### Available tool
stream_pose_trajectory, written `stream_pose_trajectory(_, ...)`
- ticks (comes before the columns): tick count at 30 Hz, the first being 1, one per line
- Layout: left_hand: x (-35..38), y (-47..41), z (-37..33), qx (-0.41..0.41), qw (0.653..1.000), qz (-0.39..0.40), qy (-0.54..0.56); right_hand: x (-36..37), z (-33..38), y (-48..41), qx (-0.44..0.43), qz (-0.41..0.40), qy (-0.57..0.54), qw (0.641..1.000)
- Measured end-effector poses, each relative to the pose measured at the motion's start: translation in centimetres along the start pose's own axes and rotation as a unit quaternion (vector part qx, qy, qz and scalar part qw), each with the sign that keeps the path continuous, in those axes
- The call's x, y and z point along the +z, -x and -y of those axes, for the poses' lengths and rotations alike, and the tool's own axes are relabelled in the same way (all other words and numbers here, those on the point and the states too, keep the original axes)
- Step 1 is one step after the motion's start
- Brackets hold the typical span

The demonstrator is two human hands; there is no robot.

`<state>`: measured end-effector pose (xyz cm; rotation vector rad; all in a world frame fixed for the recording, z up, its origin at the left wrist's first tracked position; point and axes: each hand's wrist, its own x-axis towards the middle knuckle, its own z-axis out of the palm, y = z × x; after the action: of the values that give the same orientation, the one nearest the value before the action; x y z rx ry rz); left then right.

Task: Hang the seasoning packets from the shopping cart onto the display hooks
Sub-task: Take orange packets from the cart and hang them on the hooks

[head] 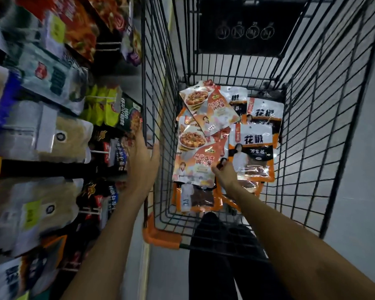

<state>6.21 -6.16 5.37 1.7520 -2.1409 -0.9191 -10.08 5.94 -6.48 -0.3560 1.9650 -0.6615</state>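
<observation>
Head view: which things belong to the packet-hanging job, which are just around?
Job: seasoning packets, shopping cart, display hooks, right hand pinching a packet, left hand open near the hooks.
Around: hung packets, black cart flap, dark trousers.

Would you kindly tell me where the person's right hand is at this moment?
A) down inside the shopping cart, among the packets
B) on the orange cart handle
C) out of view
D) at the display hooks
A: the right hand reaches down inside the shopping cart, its fingers curled at the edge of a seasoning packet, while the open left hand is the one beside the display.
</observation>
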Motion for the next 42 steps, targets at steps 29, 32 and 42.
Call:
stream_pose_trajectory(29, -3.1, 1.6, -3.6, 0.139, 0.984, -0.103, -0.049, -5.9, 4.7, 6.2, -0.060, 0.041, -0.276, 0.958)
stream_pose_trajectory(32, -2.5, 1.7, -7.0, 0.052, 0.993, -0.016, 0.103, -8.5, 6.7, 8.0, -0.058, 0.102, -0.337, 0.934)
stream_pose_trajectory(42, -5.9, -1.9, -10.0, -0.134, 0.897, 0.148, 0.394, -9.9, 14.3, 7.0, -0.178, 0.134, -0.306, 0.925)
